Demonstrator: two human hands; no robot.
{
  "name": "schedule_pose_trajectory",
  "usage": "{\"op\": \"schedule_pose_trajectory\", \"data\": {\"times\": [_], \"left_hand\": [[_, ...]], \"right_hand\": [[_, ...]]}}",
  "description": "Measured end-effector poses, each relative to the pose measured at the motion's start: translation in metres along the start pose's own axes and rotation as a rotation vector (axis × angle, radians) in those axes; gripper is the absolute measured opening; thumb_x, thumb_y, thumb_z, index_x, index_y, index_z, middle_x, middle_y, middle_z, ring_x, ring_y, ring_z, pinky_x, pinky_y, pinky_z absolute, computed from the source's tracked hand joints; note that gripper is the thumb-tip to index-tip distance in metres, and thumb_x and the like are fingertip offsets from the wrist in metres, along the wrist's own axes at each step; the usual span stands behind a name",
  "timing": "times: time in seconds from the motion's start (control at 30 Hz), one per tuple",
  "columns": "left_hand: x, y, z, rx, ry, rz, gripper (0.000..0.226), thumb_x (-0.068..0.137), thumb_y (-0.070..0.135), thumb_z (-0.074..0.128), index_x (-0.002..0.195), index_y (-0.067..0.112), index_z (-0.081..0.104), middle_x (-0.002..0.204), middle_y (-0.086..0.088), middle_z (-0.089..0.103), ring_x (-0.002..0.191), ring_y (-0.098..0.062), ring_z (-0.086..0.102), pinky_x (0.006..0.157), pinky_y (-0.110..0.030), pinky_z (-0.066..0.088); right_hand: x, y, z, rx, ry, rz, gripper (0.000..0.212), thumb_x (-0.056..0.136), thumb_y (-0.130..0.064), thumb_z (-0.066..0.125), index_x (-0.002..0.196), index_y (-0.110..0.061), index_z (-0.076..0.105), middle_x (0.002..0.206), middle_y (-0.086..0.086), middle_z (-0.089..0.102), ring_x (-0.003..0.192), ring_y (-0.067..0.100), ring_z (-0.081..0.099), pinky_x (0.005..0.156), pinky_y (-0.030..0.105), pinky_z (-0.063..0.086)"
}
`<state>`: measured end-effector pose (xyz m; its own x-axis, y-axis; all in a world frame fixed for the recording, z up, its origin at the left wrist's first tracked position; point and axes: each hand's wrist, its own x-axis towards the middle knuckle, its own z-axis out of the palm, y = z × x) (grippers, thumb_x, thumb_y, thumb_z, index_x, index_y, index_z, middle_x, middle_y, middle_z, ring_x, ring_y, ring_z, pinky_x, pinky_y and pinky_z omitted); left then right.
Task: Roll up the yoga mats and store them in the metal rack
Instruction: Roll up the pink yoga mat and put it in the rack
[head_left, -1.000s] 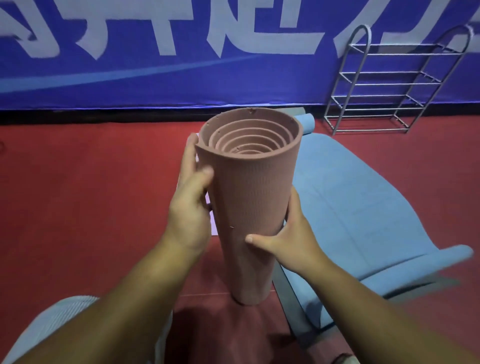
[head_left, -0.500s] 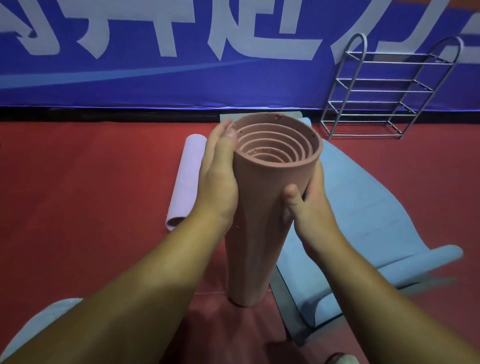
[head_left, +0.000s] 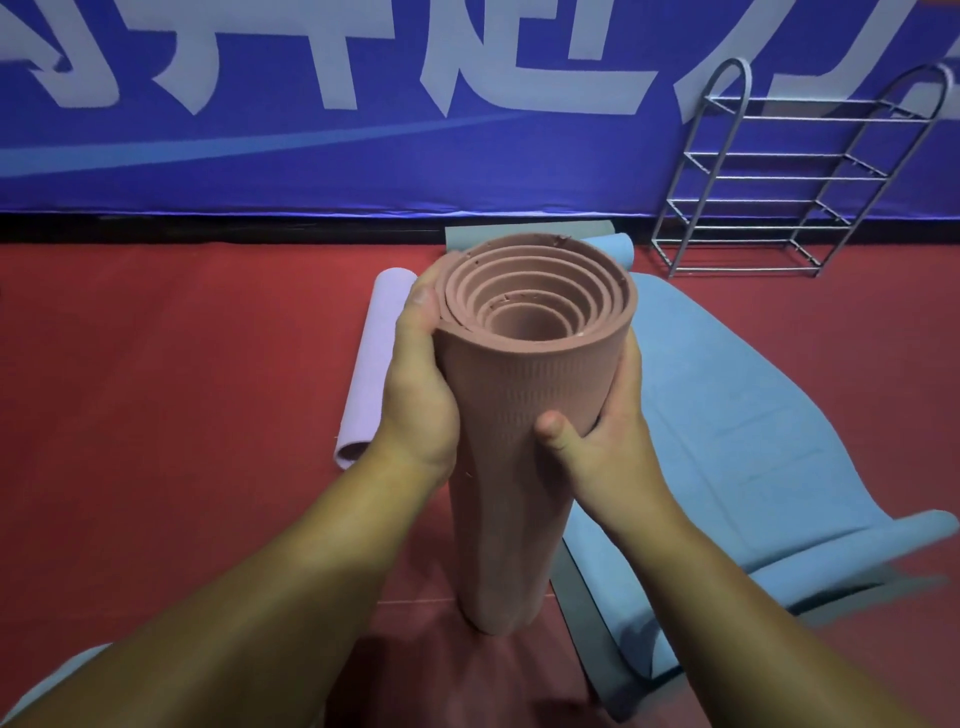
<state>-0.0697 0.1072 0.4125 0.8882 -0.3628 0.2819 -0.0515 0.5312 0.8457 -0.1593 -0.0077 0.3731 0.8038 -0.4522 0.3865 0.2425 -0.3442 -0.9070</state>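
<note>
Covering the whole back of the scene, a blue banner (head_left: 363, 130) with large pale lettering stands along the far edge of the red floor (head_left: 156, 415). On that floor to the right lies a blue mat (head_left: 753, 415), spread out mostly flat, with its near end curling up and its far end partly rolled. The metal rack (head_left: 795, 176) stands against the banner at the upper right, well apart from the hands, its wire shelves bare. In the middle, a pink mat (head_left: 519, 441) is rolled into a tube and stands upright on its end on the floor, touching the left edge of the blue mat, its coiled layers showing at the top. A lilac mat (head_left: 371, 364), also rolled, lies on the floor just left of it, behind the left arm. The left hand (head_left: 421, 395) grips the upper left side of the pink roll, thumb near its rim. The right hand (head_left: 602, 431) clasps the right side a little lower, thumb pressed across the front and fingers wrapped behind.
</note>
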Motion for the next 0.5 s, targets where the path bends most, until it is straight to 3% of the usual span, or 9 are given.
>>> {"op": "schedule_pose_trajectory", "data": {"times": [0.1, 0.23, 0.37, 0.5], "left_hand": [[0.008, 0.001, -0.001, -0.027, -0.021, 0.021, 0.047, 0.096, 0.040, 0.036, 0.121, 0.010, 0.061, 0.108, -0.002, 0.075, 0.108, -0.016, 0.068, 0.093, -0.029, 0.052], [0.011, -0.013, -0.009, 0.088, 0.028, -0.055, 0.062, 0.089, 0.049, 0.051, 0.129, 0.002, 0.059, 0.132, -0.026, 0.061, 0.128, -0.043, 0.054, 0.114, -0.061, 0.035], [0.024, -0.015, -0.020, 0.053, 0.050, -0.058, 0.056, 0.079, 0.042, 0.054, 0.118, 0.004, 0.062, 0.124, -0.027, 0.064, 0.118, -0.039, 0.060, 0.110, -0.053, 0.043], [0.021, -0.021, -0.024, 0.133, 0.063, -0.094, 0.066, 0.082, 0.048, 0.052, 0.125, -0.001, 0.061, 0.130, -0.026, 0.062, 0.125, -0.041, 0.057, 0.113, -0.062, 0.036]], "right_hand": [[0.008, -0.002, -0.001, 0.024, 0.025, -0.024, 0.127, 0.059, -0.087, 0.066, 0.158, -0.024, 0.016, 0.144, -0.024, 0.050, 0.133, 0.002, 0.049, 0.103, 0.022, 0.046], [0.002, 0.016, 0.008, 0.001, -0.020, 0.070, 0.130, 0.058, -0.084, 0.072, 0.157, -0.020, 0.015, 0.143, -0.027, 0.050, 0.135, 0.001, 0.048, 0.106, 0.027, 0.046], [0.009, 0.015, 0.005, 0.012, -0.038, 0.041, 0.128, 0.059, -0.082, 0.073, 0.158, -0.024, 0.016, 0.144, -0.026, 0.050, 0.134, 0.000, 0.048, 0.104, 0.021, 0.045], [0.008, 0.024, 0.014, -0.003, -0.042, 0.081, 0.126, 0.061, -0.078, 0.076, 0.158, -0.025, 0.015, 0.147, -0.022, 0.048, 0.136, 0.003, 0.048, 0.108, 0.032, 0.045]]}}
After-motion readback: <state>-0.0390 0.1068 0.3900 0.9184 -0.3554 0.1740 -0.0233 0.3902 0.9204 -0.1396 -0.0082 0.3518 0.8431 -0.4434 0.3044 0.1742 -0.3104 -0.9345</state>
